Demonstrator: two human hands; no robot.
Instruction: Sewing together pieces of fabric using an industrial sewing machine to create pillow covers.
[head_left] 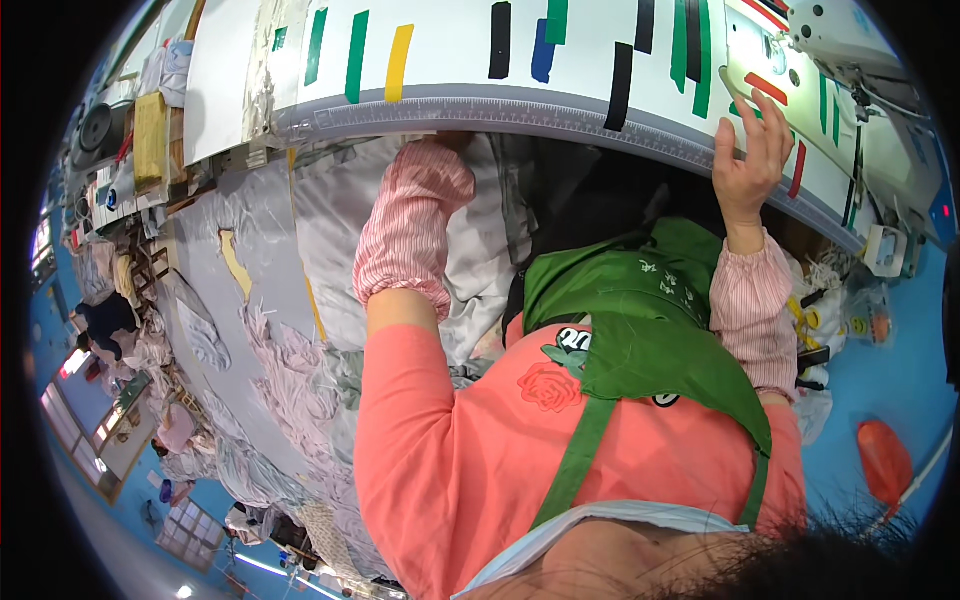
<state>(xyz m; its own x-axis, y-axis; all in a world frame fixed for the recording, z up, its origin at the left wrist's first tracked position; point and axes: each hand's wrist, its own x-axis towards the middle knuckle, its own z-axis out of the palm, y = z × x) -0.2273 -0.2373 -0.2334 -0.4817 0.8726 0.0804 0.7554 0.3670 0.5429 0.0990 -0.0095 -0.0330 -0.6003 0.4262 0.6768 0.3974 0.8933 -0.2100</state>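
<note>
Two hands point(455, 140) point(750, 168) are at one table point(450, 60) bearing one yellow strip point(399, 62).

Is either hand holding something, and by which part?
Right hand: open, nothing held. Left hand: mostly hidden at the table edge; cannot tell.

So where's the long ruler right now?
The ruler curves across the upper part of the head view, along the near edge of the white table; the right hand overlaps its right-hand part.
</note>
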